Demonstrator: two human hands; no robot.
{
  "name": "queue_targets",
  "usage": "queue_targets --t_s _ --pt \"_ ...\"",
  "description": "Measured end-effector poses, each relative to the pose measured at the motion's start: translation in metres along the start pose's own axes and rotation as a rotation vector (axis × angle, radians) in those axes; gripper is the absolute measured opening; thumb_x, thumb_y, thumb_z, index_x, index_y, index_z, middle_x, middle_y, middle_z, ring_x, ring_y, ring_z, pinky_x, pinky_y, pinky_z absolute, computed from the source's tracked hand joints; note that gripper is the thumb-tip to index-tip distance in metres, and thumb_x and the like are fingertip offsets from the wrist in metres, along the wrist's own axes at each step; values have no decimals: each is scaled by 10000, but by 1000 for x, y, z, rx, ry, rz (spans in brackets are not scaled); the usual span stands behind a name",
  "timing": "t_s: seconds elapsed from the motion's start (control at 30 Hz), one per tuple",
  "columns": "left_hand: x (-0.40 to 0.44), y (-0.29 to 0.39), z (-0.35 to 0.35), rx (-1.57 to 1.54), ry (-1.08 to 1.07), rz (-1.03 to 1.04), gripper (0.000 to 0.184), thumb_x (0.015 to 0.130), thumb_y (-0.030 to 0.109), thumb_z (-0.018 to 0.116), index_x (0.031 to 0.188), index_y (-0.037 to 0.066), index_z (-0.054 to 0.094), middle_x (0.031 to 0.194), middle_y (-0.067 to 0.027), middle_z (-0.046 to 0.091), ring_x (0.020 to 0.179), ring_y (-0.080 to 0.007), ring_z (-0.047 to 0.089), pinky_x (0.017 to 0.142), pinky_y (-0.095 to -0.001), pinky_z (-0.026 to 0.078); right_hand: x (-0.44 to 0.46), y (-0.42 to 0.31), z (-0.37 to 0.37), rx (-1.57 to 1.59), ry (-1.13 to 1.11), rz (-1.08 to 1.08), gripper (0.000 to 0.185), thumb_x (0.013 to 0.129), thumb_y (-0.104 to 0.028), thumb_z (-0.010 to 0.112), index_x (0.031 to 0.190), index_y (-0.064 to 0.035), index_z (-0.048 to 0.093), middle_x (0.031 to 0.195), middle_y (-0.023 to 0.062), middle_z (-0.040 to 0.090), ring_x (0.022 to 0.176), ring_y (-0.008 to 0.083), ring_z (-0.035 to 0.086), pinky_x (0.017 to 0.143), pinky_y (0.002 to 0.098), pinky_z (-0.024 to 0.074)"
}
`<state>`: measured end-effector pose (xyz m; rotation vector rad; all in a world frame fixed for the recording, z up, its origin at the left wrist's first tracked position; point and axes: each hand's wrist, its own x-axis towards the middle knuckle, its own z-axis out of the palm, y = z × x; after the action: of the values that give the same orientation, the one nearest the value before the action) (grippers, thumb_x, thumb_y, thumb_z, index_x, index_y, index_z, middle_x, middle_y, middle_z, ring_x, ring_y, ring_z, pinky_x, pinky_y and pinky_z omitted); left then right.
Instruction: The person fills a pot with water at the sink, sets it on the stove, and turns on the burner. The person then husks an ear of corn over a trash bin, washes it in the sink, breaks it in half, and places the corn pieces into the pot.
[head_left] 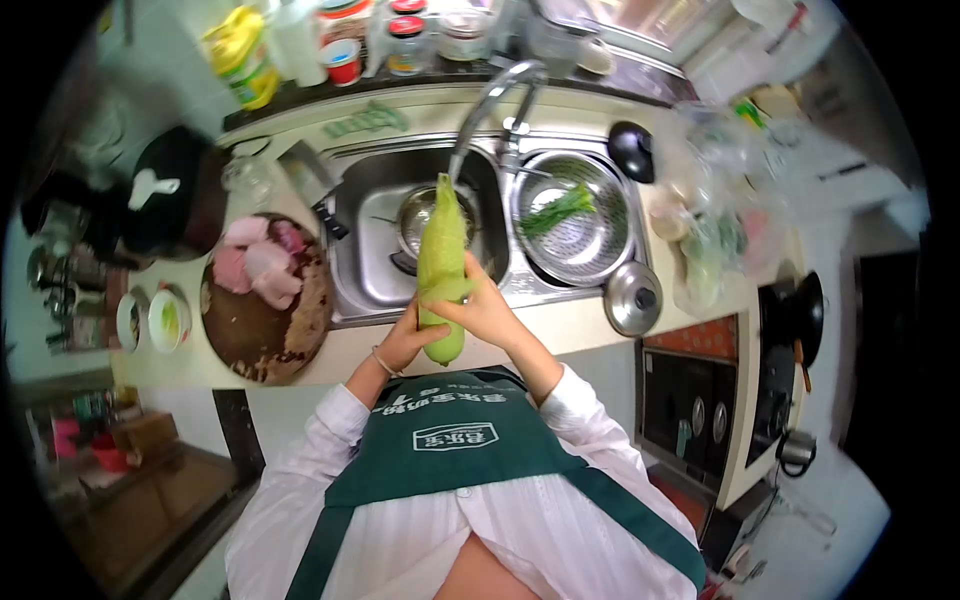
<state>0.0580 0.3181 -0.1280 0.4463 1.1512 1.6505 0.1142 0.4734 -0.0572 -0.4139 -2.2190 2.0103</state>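
Observation:
A long, pale green gourd (443, 245) points away from me over the front of the left sink basin, with a narrow tip at the far end and a smooth, rounded near end. My left hand (402, 338) is closed round its lower part from the left. From the other side, my right hand (482, 308) is against the gourd, fingers bent. A loose green flap (448, 290) stands out between the hands. Something small and dark shows at the right fingers, too little to name. Behind the gourd, a metal strainer bowl (412, 222) sits in the basin.
A curved faucet (490, 105) hangs over the sink. Greens lie in a colander (572, 245) on the right. On the left, raw meat (268, 268) rests on a round cutting board (235, 325), near a cleaver (312, 180). A pot lid (633, 298) lies on the counter.

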Motion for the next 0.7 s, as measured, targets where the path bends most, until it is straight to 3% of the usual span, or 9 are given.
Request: queue_targets --t_s 0.17,0.23,0.3,0.37,0.43,0.53,0.7 --pt "47 -7 61 310 -226 86 706 834 171 602 1370 39 162 1259 -114 393 1167 -193 393 961 -330 350 -23 17 -55 -94 328 -83 529 650 -134 694 1102 -21 445 944 152 582 857 239 589 751 311 462" --pt "61 -6 74 677 -361 113 703 851 188 576 1386 49 142 1297 -118 390 1180 -224 396 970 -359 341 -37 22 -86 -6 450 13 506 653 -124 681 1091 -19 451 934 152 591 841 245 600 742 321 469" --pt "68 -2 75 656 -361 62 641 858 174 566 1377 76 204 1269 -131 425 1145 -217 432 946 -342 367 -51 41 -125 -218 534 138 520 658 -139 672 1111 -29 442 926 168 600 846 276 612 736 339 477" --pt "70 -1 62 620 -228 -29 559 863 145 551 1348 90 280 1225 -123 467 1098 -193 465 906 -312 399 -61 50 -150 -513 664 307 553 647 -173 670 1124 -50 420 926 217 597 847 374 595 729 425 470" --pt "63 -4 42 581 -118 -16 500 852 178 569 1295 91 354 1162 -115 503 1008 -177 500 862 -293 420 -68 80 -170 -717 654 340 567 629 -177 688 1119 -58 429 921 213 577 859 387 562 738 446 451" --pt "48 -17 1 535 43 -34 458 858 146 552 1274 79 373 1099 -89 533 979 -156 509 840 -274 430 -75 108 -178 -942 665 411 573 618 -180 704 1113 -62 442 941 191 531 910 374 510 758 439 436" --pt "12 -14 -42 541 300 -41 386 864 124 532 1228 60 420 1051 -76 551 930 -127 525 825 -261 434 -77 120 -177 -1063 646 370 548 620 -185 708 1104 -89 469 987 145 481 977 326 467 756 431 448"
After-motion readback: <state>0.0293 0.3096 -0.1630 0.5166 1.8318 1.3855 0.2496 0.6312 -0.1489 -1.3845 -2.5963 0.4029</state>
